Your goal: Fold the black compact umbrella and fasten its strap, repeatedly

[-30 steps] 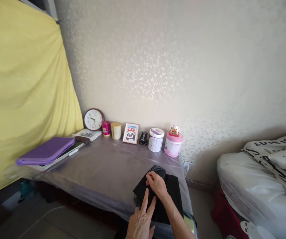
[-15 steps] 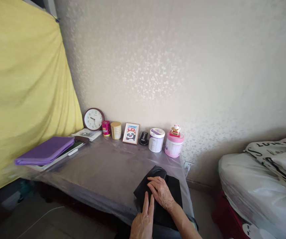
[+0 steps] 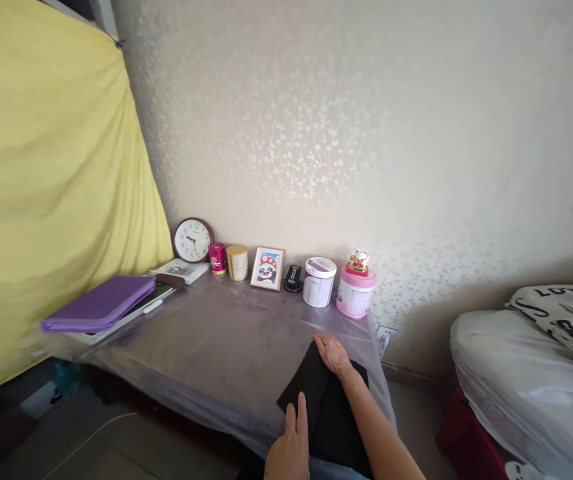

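A folded piece of black fabric [image 3: 311, 383] lies on the near right part of the table; I cannot tell what kind of item it is. On its near left part rests my left hand [image 3: 290, 443], two fingers stretched out and pressing lightly on the cloth. My right hand [image 3: 334, 355] lies over the far edge of the fabric, palm down with fingers extended. The right forearm crosses the cloth and hides some of it.
Along the wall stand a clock [image 3: 193, 240], a pink tin [image 3: 218, 259], a yellow-lidded jar [image 3: 237, 263], a framed panda picture [image 3: 267, 268], a white tub [image 3: 319, 283] and a pink tub [image 3: 355, 293] with a figurine. A purple folder [image 3: 99, 303] lies left; bulky bags [image 3: 521, 373] sit right.
My right hand has slid away from me to the far edge of the black fabric, whose raised far fold now lies flatter. My left hand stays nearly in place. The view has shifted slightly.
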The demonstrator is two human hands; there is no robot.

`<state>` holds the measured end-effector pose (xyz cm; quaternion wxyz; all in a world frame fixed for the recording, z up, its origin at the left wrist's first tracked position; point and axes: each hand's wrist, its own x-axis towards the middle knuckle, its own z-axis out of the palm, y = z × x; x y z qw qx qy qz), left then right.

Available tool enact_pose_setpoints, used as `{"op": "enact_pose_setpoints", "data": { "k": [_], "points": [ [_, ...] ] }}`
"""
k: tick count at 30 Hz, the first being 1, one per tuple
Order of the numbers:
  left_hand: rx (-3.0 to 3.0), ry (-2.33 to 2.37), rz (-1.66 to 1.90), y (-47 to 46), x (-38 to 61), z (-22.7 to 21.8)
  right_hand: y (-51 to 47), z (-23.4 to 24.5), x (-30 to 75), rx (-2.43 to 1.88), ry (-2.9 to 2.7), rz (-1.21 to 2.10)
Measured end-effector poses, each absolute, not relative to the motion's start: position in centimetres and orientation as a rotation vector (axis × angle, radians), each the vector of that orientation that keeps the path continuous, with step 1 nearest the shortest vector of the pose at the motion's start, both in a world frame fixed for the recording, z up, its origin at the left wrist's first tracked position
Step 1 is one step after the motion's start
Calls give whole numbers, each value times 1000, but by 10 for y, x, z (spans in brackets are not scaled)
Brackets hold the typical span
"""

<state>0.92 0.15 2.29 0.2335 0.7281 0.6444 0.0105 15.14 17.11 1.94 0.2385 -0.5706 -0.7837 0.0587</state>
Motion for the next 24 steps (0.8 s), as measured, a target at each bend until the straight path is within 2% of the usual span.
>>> {"op": "enact_pose_setpoints", "data": {
  "k": [9,12,17,24],
  "points": [
    [2007,1814,-21,-7,11,37,138,32,210,-1838,-1691,15],
    [2025,1814,-21,-9,10,38,104,30,231,-1887,-1535,69],
    [2027,1800,14,-11,9,42,56,24,229,-1934,-1509,354],
    [2042,1816,54,-12,10,40,33,27,204,-1898,-1501,365]
  ]
}}
